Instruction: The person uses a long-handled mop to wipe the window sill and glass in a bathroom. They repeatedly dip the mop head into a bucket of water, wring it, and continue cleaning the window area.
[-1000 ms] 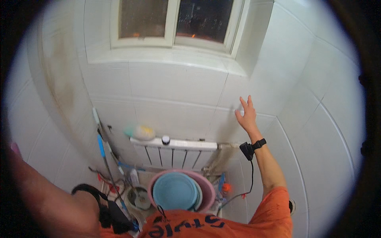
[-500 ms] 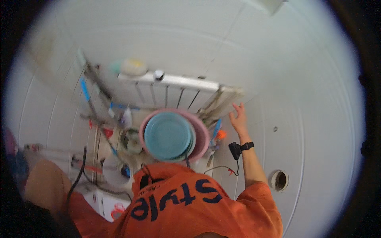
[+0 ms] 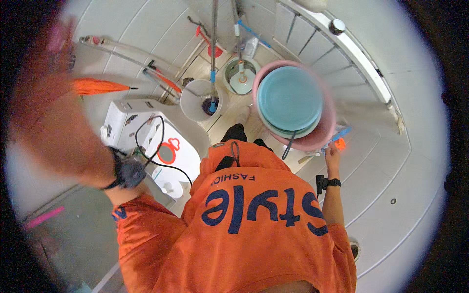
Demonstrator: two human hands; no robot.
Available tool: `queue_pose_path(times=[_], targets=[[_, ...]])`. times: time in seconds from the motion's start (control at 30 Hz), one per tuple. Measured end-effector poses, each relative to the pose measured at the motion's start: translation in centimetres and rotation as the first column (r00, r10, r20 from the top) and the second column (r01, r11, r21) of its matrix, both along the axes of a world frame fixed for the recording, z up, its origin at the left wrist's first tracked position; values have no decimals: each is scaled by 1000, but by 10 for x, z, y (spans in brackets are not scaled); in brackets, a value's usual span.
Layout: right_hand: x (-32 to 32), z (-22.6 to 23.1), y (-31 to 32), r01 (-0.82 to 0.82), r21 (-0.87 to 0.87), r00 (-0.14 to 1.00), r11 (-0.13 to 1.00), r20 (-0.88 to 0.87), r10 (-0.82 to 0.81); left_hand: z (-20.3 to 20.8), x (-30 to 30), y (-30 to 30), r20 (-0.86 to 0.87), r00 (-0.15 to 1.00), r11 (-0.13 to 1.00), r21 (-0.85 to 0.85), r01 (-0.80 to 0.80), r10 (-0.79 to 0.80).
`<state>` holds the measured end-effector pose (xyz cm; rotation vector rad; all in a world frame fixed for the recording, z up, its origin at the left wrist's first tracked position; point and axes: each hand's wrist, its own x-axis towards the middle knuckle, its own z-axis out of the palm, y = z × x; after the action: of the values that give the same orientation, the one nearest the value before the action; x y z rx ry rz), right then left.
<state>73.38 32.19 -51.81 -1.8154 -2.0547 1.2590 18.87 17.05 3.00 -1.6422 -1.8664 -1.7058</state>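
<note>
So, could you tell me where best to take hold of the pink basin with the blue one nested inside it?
Probably by the pink basin's rim on its near side, where the right hand already reaches. The blue basin fills the inside, so only the outer lip shows free, and the white rack crowds the far side.

The left hand point(image 3: 46, 73), raised close to the lens, is a motion-blurred smear whose fingers run into the dark rim at upper left, so its grip cannot be read. The right hand point(image 3: 332, 154) is small and half hidden behind the pink basin point(image 3: 328, 132); whether it touches the orange object point(image 3: 340, 143) beside it is unclear. The orange shirt point(image 3: 254, 219) covers the person's legs and most of the floor below, and the rack point(image 3: 342, 44) is cut off at the top edge.
</note>
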Motion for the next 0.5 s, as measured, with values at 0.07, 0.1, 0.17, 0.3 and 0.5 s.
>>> queue_pose_path(times=[0.07,0.1,0.17,0.3,0.5], targets=[[8,0,-12,9,-99,1000,995,10,-8,-52,-35,-18,245,961,992,-28,-122,125],[9,2,-19,37,-169,999,985,-21,-41,-83,-53,-28,262,931,966,-125,-228,254],[8,9,-29,34,-236,999,971,-14,-39,-135,-84,-53,250,902,923,-254,-290,352],[-32,21,-42,-15,-181,998,983,54,25,-215,-125,-117,-15,845,739,-477,-475,534],[-166,46,-39,-150,-164,988,975,-47,144,-320,-152,-239,-192,858,461,-776,-430,476]])
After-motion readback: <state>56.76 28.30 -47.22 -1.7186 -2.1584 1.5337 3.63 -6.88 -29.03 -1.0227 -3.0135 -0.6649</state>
